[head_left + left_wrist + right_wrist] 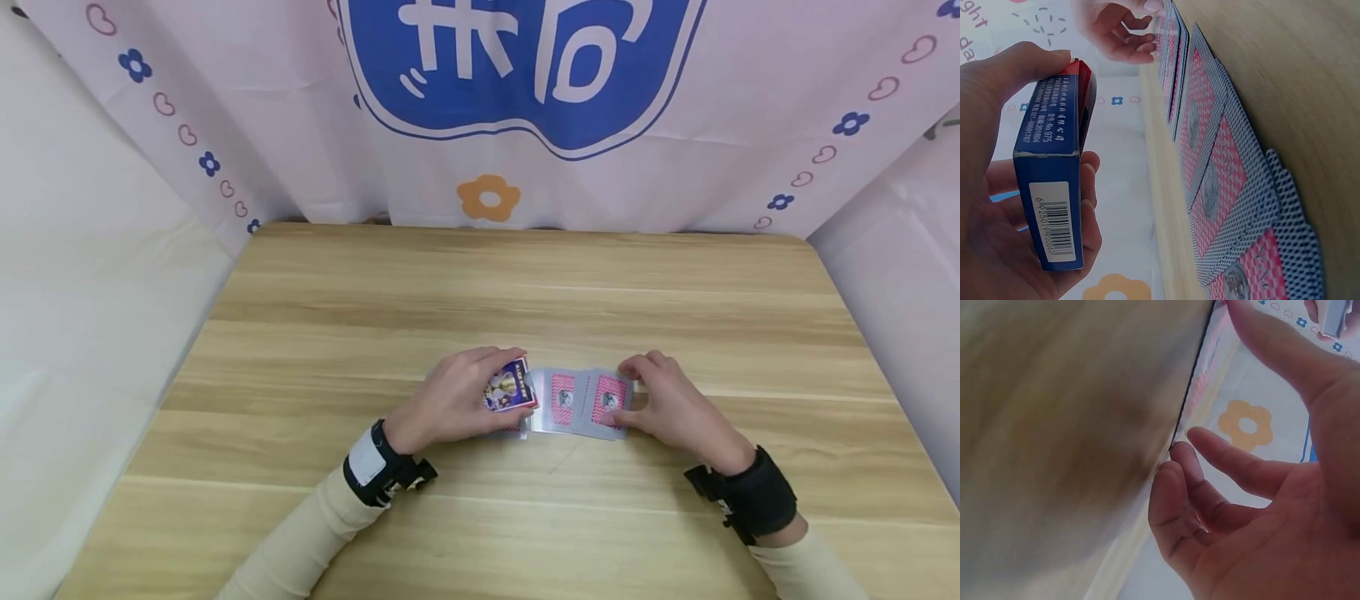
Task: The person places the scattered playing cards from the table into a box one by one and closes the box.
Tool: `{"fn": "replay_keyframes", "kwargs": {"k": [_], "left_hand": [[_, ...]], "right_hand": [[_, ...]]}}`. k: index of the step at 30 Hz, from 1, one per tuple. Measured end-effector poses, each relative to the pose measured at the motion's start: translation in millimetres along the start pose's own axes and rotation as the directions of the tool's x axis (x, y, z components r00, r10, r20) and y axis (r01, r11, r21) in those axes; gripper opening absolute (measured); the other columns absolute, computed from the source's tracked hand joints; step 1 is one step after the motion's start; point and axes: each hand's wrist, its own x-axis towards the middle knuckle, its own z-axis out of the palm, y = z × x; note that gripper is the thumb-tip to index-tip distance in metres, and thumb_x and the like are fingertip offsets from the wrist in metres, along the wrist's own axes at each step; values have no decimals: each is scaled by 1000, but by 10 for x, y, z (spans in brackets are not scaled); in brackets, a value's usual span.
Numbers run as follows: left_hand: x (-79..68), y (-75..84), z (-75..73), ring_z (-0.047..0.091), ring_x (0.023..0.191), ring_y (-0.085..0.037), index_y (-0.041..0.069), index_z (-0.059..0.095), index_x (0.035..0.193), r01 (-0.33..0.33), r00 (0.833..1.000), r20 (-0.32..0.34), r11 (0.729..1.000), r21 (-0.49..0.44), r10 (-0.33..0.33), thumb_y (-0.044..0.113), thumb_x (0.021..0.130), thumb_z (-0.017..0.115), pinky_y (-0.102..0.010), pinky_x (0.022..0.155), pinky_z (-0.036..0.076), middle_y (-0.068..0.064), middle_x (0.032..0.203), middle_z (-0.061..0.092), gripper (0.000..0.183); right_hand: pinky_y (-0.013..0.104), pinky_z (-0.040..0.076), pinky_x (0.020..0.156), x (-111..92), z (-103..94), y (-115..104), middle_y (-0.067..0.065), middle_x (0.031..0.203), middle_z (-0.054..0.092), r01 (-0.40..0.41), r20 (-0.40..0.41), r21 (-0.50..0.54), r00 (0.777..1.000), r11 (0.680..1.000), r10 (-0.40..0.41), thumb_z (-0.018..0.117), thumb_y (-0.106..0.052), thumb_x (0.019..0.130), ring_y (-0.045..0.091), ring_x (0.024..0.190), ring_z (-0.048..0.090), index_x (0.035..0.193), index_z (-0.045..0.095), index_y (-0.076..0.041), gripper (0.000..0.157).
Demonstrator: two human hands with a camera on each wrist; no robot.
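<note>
A blue and red playing-card box (508, 386) is gripped in my left hand (453, 398), thumb and fingers on opposite sides. In the left wrist view the box's barcode end (1054, 212) faces the camera, raised beside the cards. Red-and-grey backed playing cards (564, 402) lie face down in an overlapping row on the table, its left part hidden under my left hand and the box. My right hand (667, 412) holds the rightmost cards (609, 398) by their edges, thumb on the near side, fingertips at the far side. The right wrist view shows those cards edge-on.
The wooden table (465, 292) runs back to a white curtain (300, 150) printed with hearts, flowers and a blue emblem. White cloth (90, 292) hangs on the left. Both wrists wear black straps with small cameras.
</note>
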Motion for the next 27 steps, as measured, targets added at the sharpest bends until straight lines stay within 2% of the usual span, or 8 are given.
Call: {"fn": "replay_keyframes", "kwargs": {"k": [5, 9, 13, 19, 23, 25, 27], "left_hand": [[-1, -5, 2, 52, 76, -3, 11, 57, 126, 1, 1000, -8, 1000, -3, -1, 53, 70, 74, -22, 60, 50, -3, 103, 66, 72], [-1, -5, 0, 52, 77, -4, 11, 57, 126, 5, 1000, 1, 1000, 2, -5, 54, 70, 73, -23, 61, 50, -3, 103, 66, 72], [-1, -5, 1, 53, 78, -4, 11, 57, 127, 8, 1000, 8, 1000, 6, -8, 54, 71, 73, -24, 63, 51, -3, 103, 66, 72], [2, -12, 4, 54, 80, -4, 11, 57, 126, 5, 1000, 2, 1000, 4, -5, 54, 71, 72, -25, 65, 52, -4, 105, 66, 72], [6, -16, 9, 54, 79, -4, 12, 57, 126, 7, 1000, 3, 1000, 0, -7, 54, 71, 72, -24, 64, 51, -3, 104, 66, 71], [8, -17, 14, 53, 79, -3, 12, 57, 127, 5, 1000, 5, 1000, 3, -5, 54, 71, 72, -24, 64, 51, -3, 105, 66, 72], [12, -16, 18, 53, 79, -3, 12, 57, 126, 5, 1000, 3, 1000, -1, -5, 54, 70, 73, -24, 64, 51, -3, 104, 66, 72]], "right_hand": [[47, 43, 78, -2, -9, 12, 16, 103, 51, 4, -16, -5, 1000, 1000, -4, 85, -31, 67, 31, 94, 40, 105, 56, 3, 58], [42, 40, 69, 6, -29, 16, 15, 95, 50, -17, -23, 9, 1000, 1000, 18, 84, -23, 69, 30, 88, 40, 99, 54, 3, 50], [34, 37, 56, 5, -45, 29, 10, 80, 50, -19, -6, 36, 1000, 999, 20, 80, -16, 75, 23, 72, 43, 95, 49, -1, 40], [26, 31, 46, -38, -90, 29, 1, 65, 44, 49, 74, 143, 995, 989, -60, 69, -12, 86, 12, 52, 38, 94, 50, -10, 21], [23, 31, 45, -60, -149, -32, 0, 72, 53, 61, 105, 287, 990, 956, -95, 62, -13, 92, 11, 51, 41, 98, 56, -16, 8], [22, 34, 44, -52, -178, -85, 3, 79, 59, 46, 107, 380, 990, 924, -93, 60, -15, 94, 12, 54, 45, 101, 57, -14, 8], [21, 37, 45, -38, -207, -145, 7, 86, 64, 11, 109, 479, 991, 878, -72, 58, -17, 95, 16, 57, 48, 105, 57, -12, 12]]}}
